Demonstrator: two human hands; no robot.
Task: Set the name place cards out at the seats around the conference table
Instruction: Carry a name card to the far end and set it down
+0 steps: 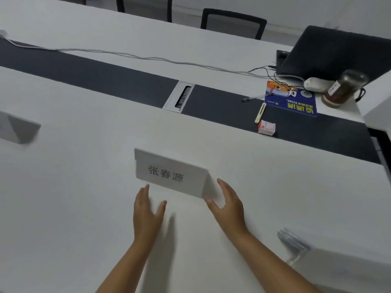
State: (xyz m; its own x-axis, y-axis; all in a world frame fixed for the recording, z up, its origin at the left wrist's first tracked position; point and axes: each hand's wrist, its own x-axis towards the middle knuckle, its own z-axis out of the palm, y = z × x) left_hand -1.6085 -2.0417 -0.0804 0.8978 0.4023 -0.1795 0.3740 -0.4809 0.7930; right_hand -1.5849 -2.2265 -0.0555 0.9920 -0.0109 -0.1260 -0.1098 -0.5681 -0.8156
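A laptop [336, 51], blue booklet [291, 99] and jar [343, 88] sit far right.

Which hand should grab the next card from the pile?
Probably the right hand: the stack of clear card holders lies on its side, beyond the standing white name card; the left hand would cross over.

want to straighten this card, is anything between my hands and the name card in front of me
Nothing visible stands in the way. The left hand and right hand are open on either side of the name card, with only bare white table between; the right fingertips are at its right end.
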